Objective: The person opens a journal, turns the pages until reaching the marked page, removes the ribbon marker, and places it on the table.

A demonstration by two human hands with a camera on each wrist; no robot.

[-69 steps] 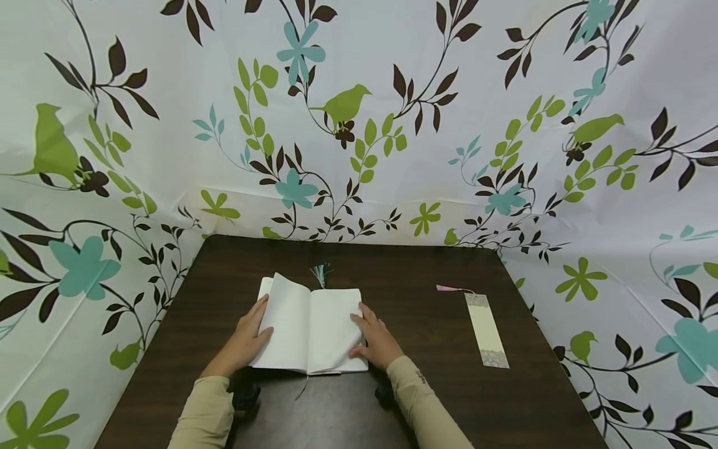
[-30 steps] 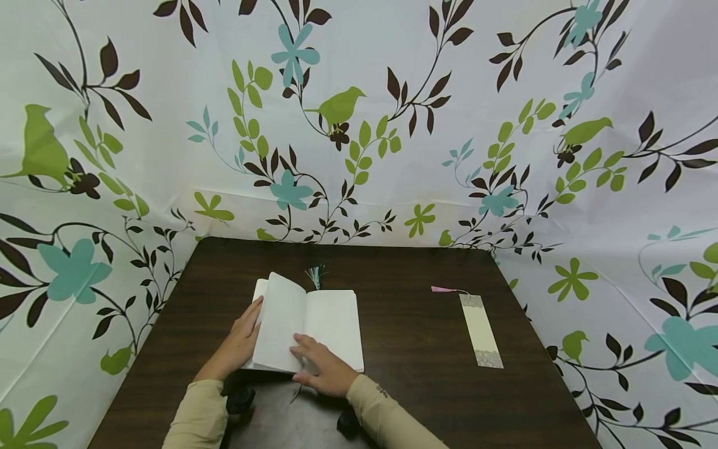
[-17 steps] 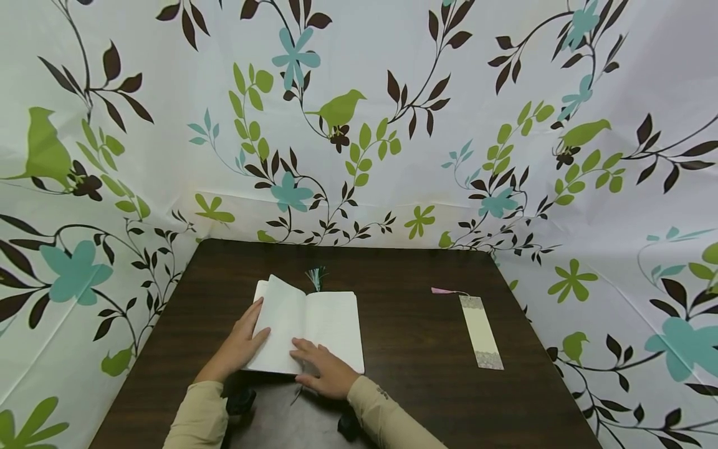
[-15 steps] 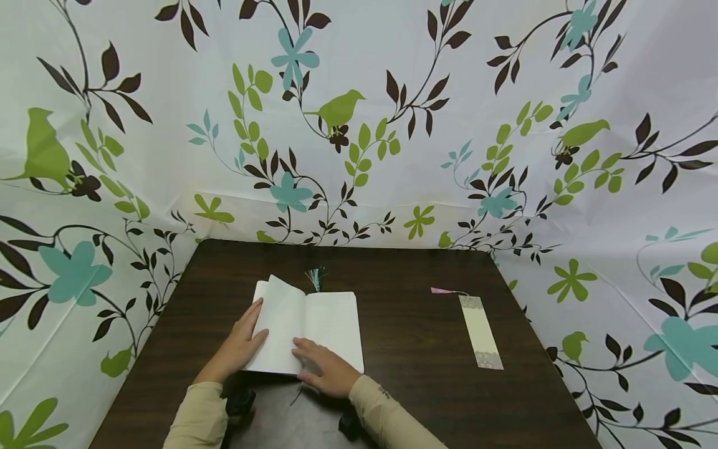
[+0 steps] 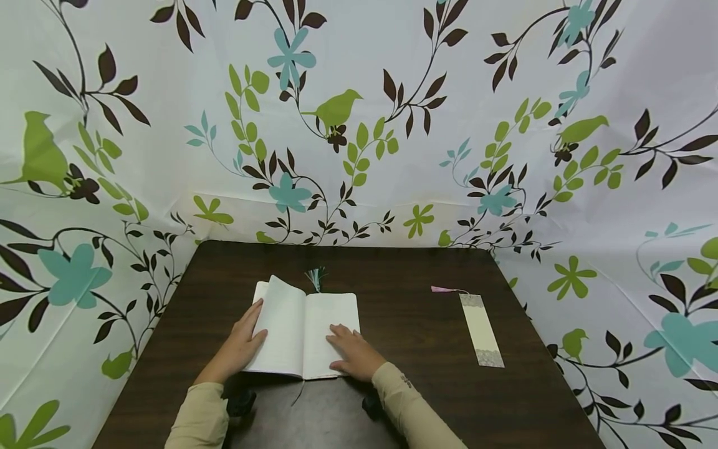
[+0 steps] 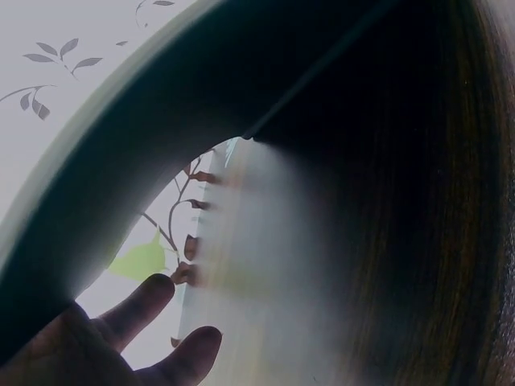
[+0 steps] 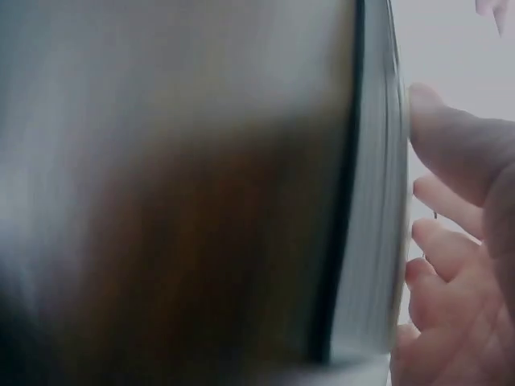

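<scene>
An open notebook (image 5: 331, 312) with blank-looking white pages lies on the dark table. My left hand (image 5: 238, 346) holds its left side, thumb on top of the page and fingers along the outer edge. The left pages bulge upward, and a page corner stands up at the top. My right hand (image 5: 356, 352) rests on the lower right page with fingers spread. A teal tassel (image 5: 316, 277) sticks out at the top of the spine. A thin dark ribbon (image 5: 298, 391) hangs from the bottom. In the right wrist view the page block (image 7: 374, 201) is seen edge-on beside the fingers.
A cream bookmark (image 5: 480, 330) with patterned ends and a pink tassel (image 5: 445, 289) lies to the right on the table (image 5: 415, 268). Behind and at both sides hangs a white cloth (image 5: 404, 181) printed with leaves, birds and flowers.
My left thumb has come over onto the left page. My right hand went from the right edge to the middle of the notebook, then back right onto the right page.
</scene>
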